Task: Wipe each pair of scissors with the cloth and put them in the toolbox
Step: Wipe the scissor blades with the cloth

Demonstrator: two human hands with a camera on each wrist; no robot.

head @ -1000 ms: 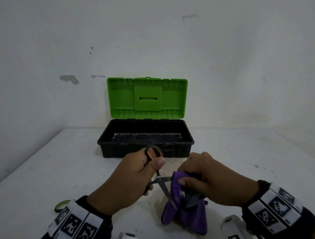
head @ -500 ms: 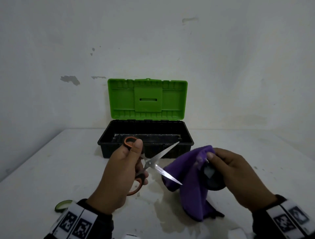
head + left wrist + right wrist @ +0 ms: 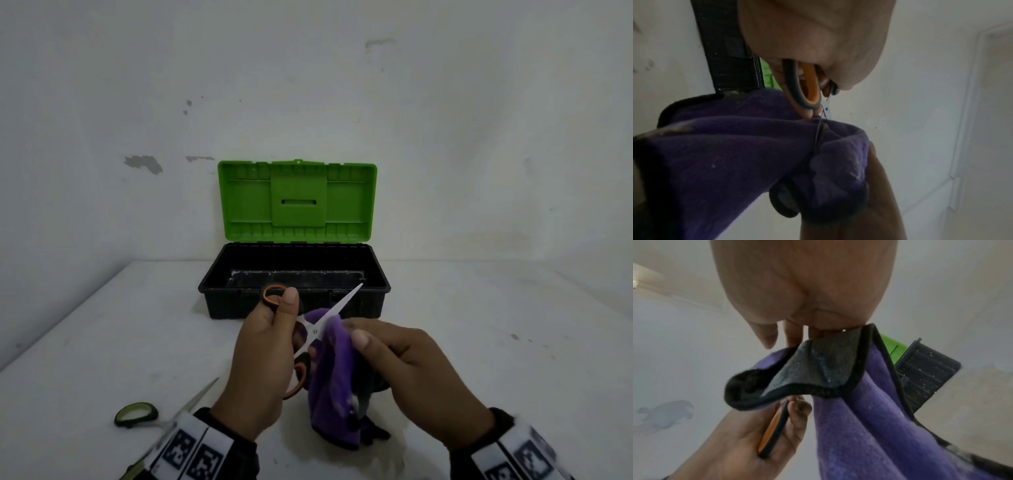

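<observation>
Scissors (image 3: 308,337) with orange handles, blades spread, sit gripped in our left hand (image 3: 263,363) at six o'clock from the toolbox (image 3: 219,294); our right hand (image 3: 407,370) pinches the cloth (image 3: 334,377) over one blade. We judge wiping underway; next, draw tipward.

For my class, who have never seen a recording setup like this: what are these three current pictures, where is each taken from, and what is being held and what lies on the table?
No machine here: a person works with two bare hands, wearing cameras. The head view looks down from the forehead; the other two look along each wrist towards the fingers. The left hand grips the orange-handled scissors, blades open. The right hand holds the purple cloth wrapped round one blade, wiping it. On the white table stands an open toolbox with a green lid. A second pair, the green-handled scissors, lies at the near left, waiting.
</observation>
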